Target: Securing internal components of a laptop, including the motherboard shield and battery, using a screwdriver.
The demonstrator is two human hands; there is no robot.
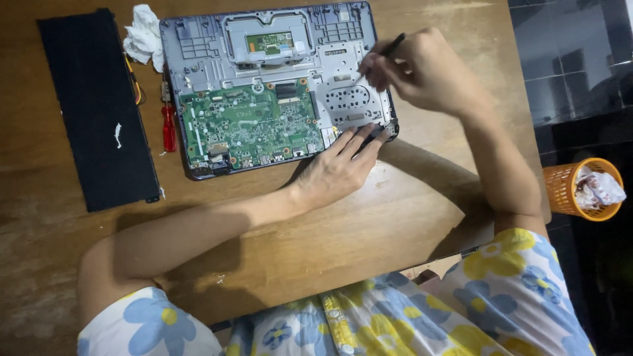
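At the far left of the wooden bench [277, 250] lies a long flat black battery pack [97, 109], its wires trailing toward a crumpled white tissue [144, 36] just beside its upper right corner. Below the tissue, a small red-handled screwdriver [169, 125] lies between the battery pack and the opened laptop base [273, 86], close against the laptop's left edge. The laptop base sits with its cover off, showing a green circuit board [250, 125] in its lower left part and grey plastic framing around it (a smaller green board shows near the top edge). The left hand [339, 168] rests on the laptop's lower right corner, its fingers [359, 140] stretched flat and pressing on the edge, holding nothing. Above it, the right hand [425, 69] hovers over the laptop's right side, its fingers curled tight around a thin black tool [392, 46] whose end sticks up out of the grip. Far right, on the dark tiled floor [573, 66], stands an orange mesh bin [573, 191] with crumpled paper in it.
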